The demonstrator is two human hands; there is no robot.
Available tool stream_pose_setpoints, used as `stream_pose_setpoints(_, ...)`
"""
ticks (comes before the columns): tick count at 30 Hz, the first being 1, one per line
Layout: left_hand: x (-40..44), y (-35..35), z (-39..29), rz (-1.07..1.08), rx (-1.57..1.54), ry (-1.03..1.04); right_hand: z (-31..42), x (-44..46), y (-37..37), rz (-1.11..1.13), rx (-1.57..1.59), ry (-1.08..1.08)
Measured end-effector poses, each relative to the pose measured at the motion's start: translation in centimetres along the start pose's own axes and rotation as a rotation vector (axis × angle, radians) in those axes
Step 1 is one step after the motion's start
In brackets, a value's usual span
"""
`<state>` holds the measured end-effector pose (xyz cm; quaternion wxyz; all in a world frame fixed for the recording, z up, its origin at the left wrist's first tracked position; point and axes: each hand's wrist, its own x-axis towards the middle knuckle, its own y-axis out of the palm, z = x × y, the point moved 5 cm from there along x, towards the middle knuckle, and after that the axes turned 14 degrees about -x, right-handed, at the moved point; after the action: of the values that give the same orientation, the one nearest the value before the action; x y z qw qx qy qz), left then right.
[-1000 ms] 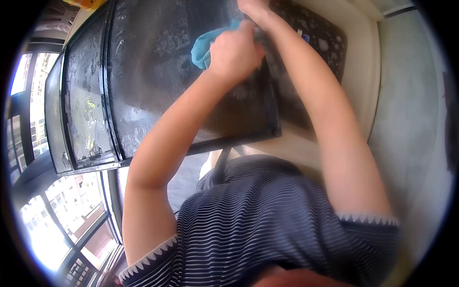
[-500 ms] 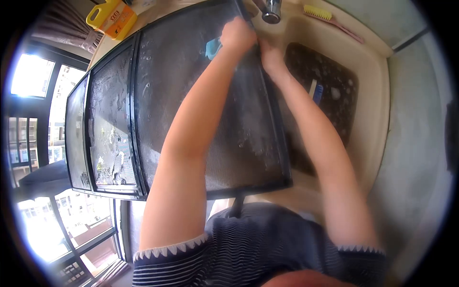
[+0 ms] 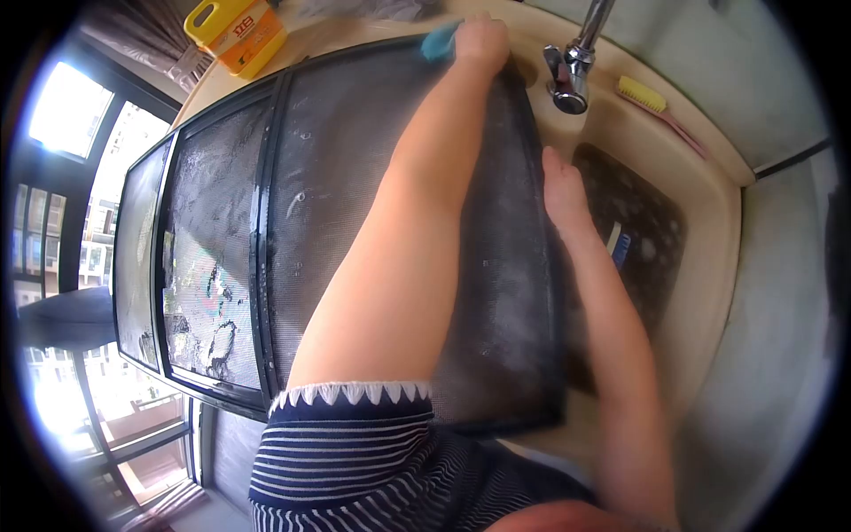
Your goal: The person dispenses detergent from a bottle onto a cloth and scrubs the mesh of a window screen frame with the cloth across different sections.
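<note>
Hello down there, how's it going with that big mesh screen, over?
Left hand on blue cloth, at screen's far edge. Right hand at the side edge by the sink. Mesh screen wet-looking; faucet near its far corner.

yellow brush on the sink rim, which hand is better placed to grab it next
Right, probably. The right hand, beside the screen, looks nearer the brush; the left hand is busy with the cloth.

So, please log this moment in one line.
left hand: blue cloth at screen far edge | right hand: at screen side edge | yellow brush: on sink rim
</note>
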<state>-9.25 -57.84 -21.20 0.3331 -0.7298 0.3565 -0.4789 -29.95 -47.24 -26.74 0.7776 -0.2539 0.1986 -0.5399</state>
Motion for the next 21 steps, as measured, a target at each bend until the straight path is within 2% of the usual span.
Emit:
stream_pose_setpoints(4,0.0,-1.7,2.0,-0.218,0.123,0.260,0.9,-0.6,-0.4,0.020,0.022,0.000)
stream_pose_setpoints(7,-0.5,-3.1,5.3,0.050,0.126,0.104,0.9,-0.5,-0.3,0.026,0.060,0.019)
stream_pose_setpoints(9,-2.3,-5.9,8.6,-0.014,0.210,0.047,0.7,-0.5,-0.3,0.026,0.085,0.046)
stream_pose_setpoints(10,-2.5,-7.4,11.5,0.177,0.261,-0.093,0.2,-0.3,-0.1,0.037,0.074,0.045)
stream_pose_setpoints(12,-4.6,-11.0,18.1,0.096,0.377,-0.198,-0.2,0.0,0.1,0.042,0.109,0.040)
stream_pose_setpoints(13,-5.8,-13.6,20.5,0.164,0.396,-0.304,-0.3,0.1,0.2,0.043,0.127,0.040)
stream_pose_setpoints(14,-7.1,-15.7,22.4,0.134,0.464,-0.316,-0.5,0.2,0.3,0.038,0.128,0.032)
stream_pose_setpoints(15,-7.8,-16.9,24.5,0.086,0.374,-0.400,-0.6,0.3,0.3,0.034,0.125,0.021)
stream_pose_setpoints(16,-7.4,-16.2,27.0,0.122,0.394,-0.377,-0.5,0.3,0.3,0.030,0.120,0.008)
stream_pose_setpoints(19,-6.6,-13.6,24.5,0.102,0.275,-0.467,0.5,-0.1,0.1,-0.066,0.127,-0.069)
stream_pose_setpoints(20,-5.6,-11.2,21.8,0.274,0.504,-0.254,0.4,-0.1,0.0,0.025,0.127,-0.060)
stream_pose_setpoints(21,-5.0,-9.6,19.5,0.164,0.453,-0.237,0.0,0.1,0.0,0.039,0.104,-0.038)
